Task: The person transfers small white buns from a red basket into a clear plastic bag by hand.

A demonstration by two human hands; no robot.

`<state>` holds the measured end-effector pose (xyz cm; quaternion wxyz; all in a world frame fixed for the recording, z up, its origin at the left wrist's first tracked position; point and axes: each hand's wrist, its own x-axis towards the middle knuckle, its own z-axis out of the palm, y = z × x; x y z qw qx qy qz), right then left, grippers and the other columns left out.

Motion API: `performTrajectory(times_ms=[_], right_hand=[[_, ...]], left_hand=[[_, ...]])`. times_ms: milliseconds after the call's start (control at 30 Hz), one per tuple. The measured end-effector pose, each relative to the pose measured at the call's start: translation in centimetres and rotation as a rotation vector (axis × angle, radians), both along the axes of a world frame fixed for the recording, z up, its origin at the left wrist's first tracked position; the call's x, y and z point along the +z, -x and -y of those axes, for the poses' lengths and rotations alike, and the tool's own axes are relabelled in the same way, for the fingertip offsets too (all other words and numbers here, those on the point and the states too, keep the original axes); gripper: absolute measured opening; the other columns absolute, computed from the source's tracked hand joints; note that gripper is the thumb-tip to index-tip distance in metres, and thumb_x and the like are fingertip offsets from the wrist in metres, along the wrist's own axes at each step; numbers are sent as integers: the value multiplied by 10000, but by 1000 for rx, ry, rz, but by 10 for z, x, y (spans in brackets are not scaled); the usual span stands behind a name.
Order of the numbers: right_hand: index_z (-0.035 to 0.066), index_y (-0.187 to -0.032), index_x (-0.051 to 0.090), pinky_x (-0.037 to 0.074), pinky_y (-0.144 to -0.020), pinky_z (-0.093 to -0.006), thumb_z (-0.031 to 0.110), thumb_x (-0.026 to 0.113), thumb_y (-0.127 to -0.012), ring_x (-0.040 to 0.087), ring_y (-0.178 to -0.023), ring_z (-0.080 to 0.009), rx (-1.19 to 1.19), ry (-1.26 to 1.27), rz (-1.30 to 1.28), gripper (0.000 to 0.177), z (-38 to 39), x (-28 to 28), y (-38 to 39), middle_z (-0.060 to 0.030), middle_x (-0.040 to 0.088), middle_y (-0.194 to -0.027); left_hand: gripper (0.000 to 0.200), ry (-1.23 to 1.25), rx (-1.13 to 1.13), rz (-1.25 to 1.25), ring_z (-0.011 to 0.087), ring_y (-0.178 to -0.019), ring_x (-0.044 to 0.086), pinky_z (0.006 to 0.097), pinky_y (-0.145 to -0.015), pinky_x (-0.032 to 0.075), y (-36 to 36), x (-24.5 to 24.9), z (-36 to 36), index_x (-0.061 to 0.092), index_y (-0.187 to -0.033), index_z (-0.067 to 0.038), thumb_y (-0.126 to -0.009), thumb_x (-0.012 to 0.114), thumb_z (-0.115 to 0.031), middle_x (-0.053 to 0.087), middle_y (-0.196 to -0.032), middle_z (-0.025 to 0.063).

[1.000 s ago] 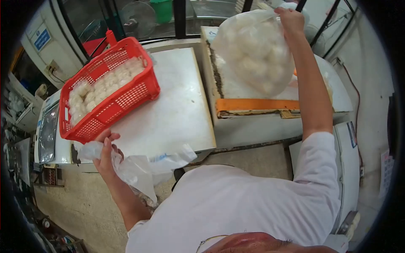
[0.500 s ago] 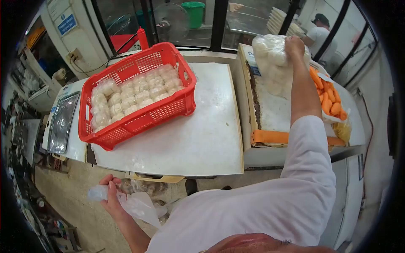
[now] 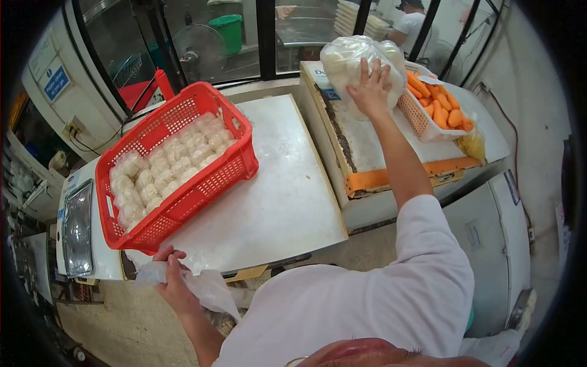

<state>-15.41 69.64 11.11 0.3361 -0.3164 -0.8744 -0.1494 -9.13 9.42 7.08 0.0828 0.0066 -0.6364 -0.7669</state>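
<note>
My right hand rests with spread fingers against a bulging clear plastic bag of white contents, which stands on the white surface at the right. Near the front edge of the left white surface, my left hand is closed around a thin, crumpled translucent plastic bag, whose ends stick out on both sides of the fingers. Ahead of that hand is a red perforated crate with several clear-wrapped packs of round white dough balls in rows.
A white basket of carrots stands right of the bulging bag, with a small yellowish bag beside it. A metal tray lies left of the crate. Behind the window, a person in a white shirt stands near a green bin.
My right hand has gone from gripping the top of the bulging bag to lying spread on it. The whole view has shifted and turned. My left hand still holds the thin bag.
</note>
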Motion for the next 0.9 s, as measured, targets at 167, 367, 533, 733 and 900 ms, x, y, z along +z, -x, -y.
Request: performTrajectory(times_ms=[167, 367, 533, 733, 900], right_hand=[[214, -1577, 180, 288, -1048, -736, 512, 697, -840, 108, -1475, -503, 44, 2, 16, 949, 3, 1, -3, -230, 179, -1598], [99, -1534, 284, 267, -1125, -631, 481, 692, -859, 195, -1462, -477, 59, 126, -67, 876, 8, 49, -19, -271, 257, -1556], [-35, -1463, 358, 277, -1174, -472, 496, 628, -901, 281, -1439, -443, 238, -15, -222, 819, -125, 83, -2, -284, 334, -1525], [-58, -1252, 583, 380, -1102, -415, 504, 463, -1001, 518, -1279, -388, 298, 61, 147, 626, -201, 70, 34, -296, 532, -1358], [8, -1379, 530, 364, -1124, -349, 548, 456, -998, 495, -1333, -289, 381, 288, 622, 665, -177, 85, 72, -247, 503, -1424]], left_hand=[[217, -17, -62, -55, 105, -773, 553, 237, -661, 406, -4, -14, -8, 611, -1144, -5, -947, 603, -97, 659, -924, 81], [217, -16, -34, 72, 118, -804, 568, 246, -685, 404, -10, -32, 10, 612, -1142, 2, -948, 610, -95, 662, -920, 81], [221, 34, -5, 70, 125, -824, 573, 260, -715, 414, -27, -20, -10, 613, -1137, 9, -947, 620, -103, 664, -920, 80], [229, 59, 38, 57, 144, -882, 594, 272, -809, 433, -65, -10, -54, 608, -1144, 26, -961, 610, -112, 670, -917, 84], [283, 105, 151, 109, 151, -995, 578, 302, -946, 398, -96, -14, -70, 618, -1182, -3, -990, 605, -210, 699, -971, 65]])
